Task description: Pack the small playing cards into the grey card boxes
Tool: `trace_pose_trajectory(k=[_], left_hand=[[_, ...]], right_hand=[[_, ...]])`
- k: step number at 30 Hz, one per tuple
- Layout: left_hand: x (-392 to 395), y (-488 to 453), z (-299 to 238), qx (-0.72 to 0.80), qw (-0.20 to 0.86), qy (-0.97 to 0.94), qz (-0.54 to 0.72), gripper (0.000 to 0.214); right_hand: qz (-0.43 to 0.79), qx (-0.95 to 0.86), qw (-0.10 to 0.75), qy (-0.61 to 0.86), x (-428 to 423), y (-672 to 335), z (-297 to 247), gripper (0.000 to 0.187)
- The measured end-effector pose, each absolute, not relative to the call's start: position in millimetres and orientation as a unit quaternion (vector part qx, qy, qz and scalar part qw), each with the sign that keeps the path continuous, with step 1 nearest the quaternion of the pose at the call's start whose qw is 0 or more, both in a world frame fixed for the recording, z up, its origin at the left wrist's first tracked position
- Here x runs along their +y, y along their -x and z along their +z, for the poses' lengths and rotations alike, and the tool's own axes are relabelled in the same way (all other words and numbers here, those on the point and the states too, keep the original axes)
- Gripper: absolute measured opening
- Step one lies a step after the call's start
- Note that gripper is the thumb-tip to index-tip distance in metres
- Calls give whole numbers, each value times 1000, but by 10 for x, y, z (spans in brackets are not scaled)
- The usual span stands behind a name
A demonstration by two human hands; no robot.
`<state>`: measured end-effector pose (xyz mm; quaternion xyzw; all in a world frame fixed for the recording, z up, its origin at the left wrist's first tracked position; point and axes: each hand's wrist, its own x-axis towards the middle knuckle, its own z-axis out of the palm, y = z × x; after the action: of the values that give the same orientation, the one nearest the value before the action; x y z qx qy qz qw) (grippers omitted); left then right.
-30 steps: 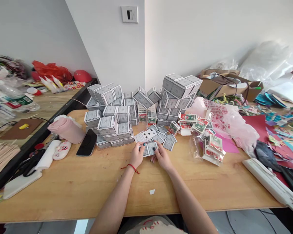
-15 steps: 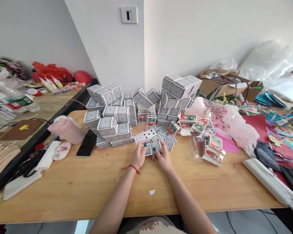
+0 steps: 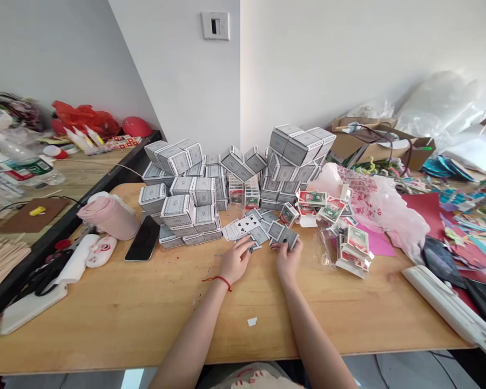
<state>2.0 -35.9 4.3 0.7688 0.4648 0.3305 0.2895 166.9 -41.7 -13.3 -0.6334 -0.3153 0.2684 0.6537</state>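
Grey-patterned playing cards (image 3: 259,235) lie in a loose pile on the table, with a face-up spade card (image 3: 248,222) on the left side. My left hand (image 3: 234,263), a red string round its wrist, is palm down with fingers stretched out. Its fingertips reach the near edge of the pile; whether they touch a card is hard to see. My right hand (image 3: 287,263) grips a playing card (image 3: 287,236) at the pile's right edge, thumb on its back. Blocks built from the same cards (image 3: 178,210) stand stacked behind, with another stack (image 3: 302,146) to the right.
Opened card boxes (image 3: 354,246) and clear wrappers lie right of the pile, before a pink plastic bag (image 3: 366,194). A black phone (image 3: 142,239) and rolled pink cloth (image 3: 110,217) sit on the left. A paper scrap (image 3: 252,321) lies near the front, a white device (image 3: 445,302) at right.
My hands, together over a card before, have parted. The right has moved right with a card; the left has opened and lowered toward the pile's near edge.
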Motion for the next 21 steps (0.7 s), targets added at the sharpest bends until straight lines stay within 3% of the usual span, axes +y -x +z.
trace_pose_trajectory(k=[7,14,21], left_hand=[[-352,-21,46,482,294,-768,303,38],[-321,-17,-14,487,301,-743,347,32],[-304,-5,-96,522,322,-680,401,30]], right_hand=[[362,-311,635,607,-420,-1669,-130,35],[419,-339,608,583,-462,-1651,-68,58],[496,-350,587,536,-474,-1671,-22,70]])
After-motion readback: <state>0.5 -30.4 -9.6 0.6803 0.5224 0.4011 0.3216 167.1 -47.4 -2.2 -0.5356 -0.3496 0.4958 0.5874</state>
